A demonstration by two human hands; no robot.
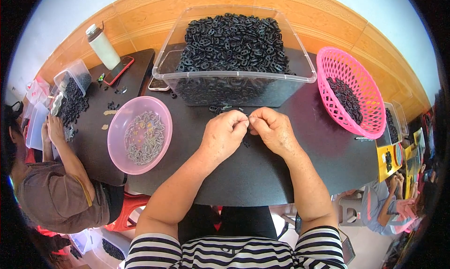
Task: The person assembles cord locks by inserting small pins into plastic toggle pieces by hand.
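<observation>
Here, the left hand (225, 131) and right hand (274, 131) pinch, on what I can't tell; black pieces (217, 110) lie just beyond, before the clear bin (234, 74).

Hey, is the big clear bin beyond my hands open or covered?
Open: no lid shows over the clear bin, and the black pieces inside lie uncovered within its rim.

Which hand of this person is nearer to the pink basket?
The right hand: it is left of the pink basket, and the left hand is farther left.
</observation>
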